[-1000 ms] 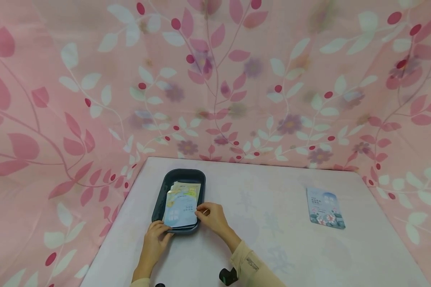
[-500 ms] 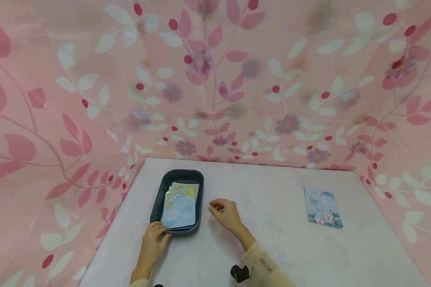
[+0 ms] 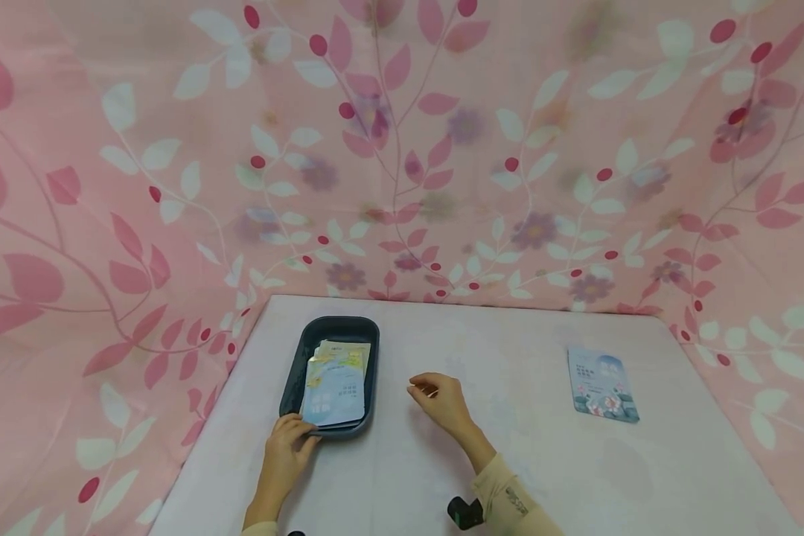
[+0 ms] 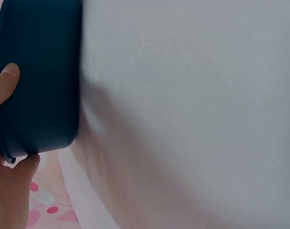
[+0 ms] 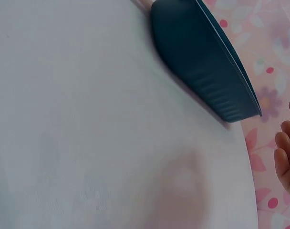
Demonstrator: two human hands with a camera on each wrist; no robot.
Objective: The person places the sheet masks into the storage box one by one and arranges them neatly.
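A dark blue-green oval tray (image 3: 373, 372) stands at the left of the table, with a stack of flat printed sachets (image 3: 335, 391) inside; the top one is light blue and yellow. My left hand (image 3: 286, 449) grips the tray's near left corner. In the left wrist view, the thumb (image 4: 6, 83) presses the tray's outer wall (image 4: 45, 86) and other fingers are at its rim. To the right of the tray, apart from it, my right hand (image 3: 444, 404) hovers over the table, fingers loosely curled. The right wrist view shows these fingers (image 5: 285, 143) with nothing visible in them.
One blue floral sachet (image 3: 603, 383) lies flat on the white tablecloth (image 3: 509, 357) at the right. A pink floral curtain (image 3: 402, 149) rises behind and at both sides of the table. A black wrist device (image 3: 465, 514) sits by the right sleeve.
My right hand has drawn back from the tray's right edge, moving rightward. The left hand stays on the tray corner, and the sachets lie as before.
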